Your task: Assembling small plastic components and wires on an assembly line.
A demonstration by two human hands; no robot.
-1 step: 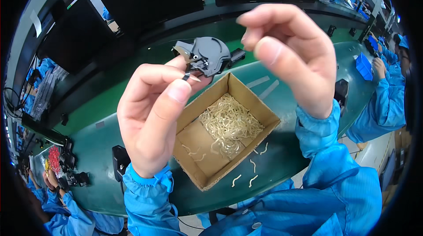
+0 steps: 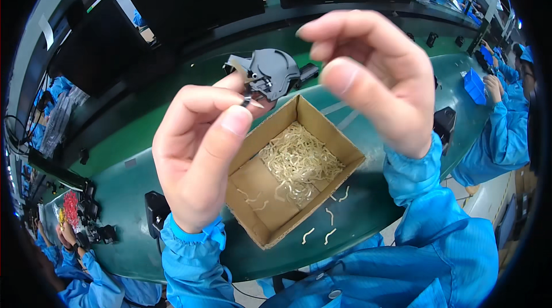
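Note:
My left hand (image 2: 198,147) is closed on a miniature grey helmet (image 2: 278,72), holding it above the far end of a cardboard box. Thumb and forefinger pinch a small dark strap-like piece (image 2: 247,101) under the helmet's side, where black fittings show. The other fingers are partly hidden behind the helmet. To the right, my right hand (image 2: 385,72) hovers apart from the helmet, fingers curved and thumb spread away from them, with nothing visible between. Below both hands, the open cardboard box (image 2: 261,224) contains a heap of short, pale, wavy strips (image 2: 302,158).
Several loose strips (image 2: 329,216) lie on the green table (image 2: 368,210) beside the box. Dark devices stand left (image 2: 155,210) and right (image 2: 444,121) of it. Co-workers in blue sit at both sides, one near a blue bin (image 2: 475,87). Dark screens (image 2: 195,3) line the back.
My right hand has shifted slightly left toward the helmet. My left hand and the helmet have barely moved.

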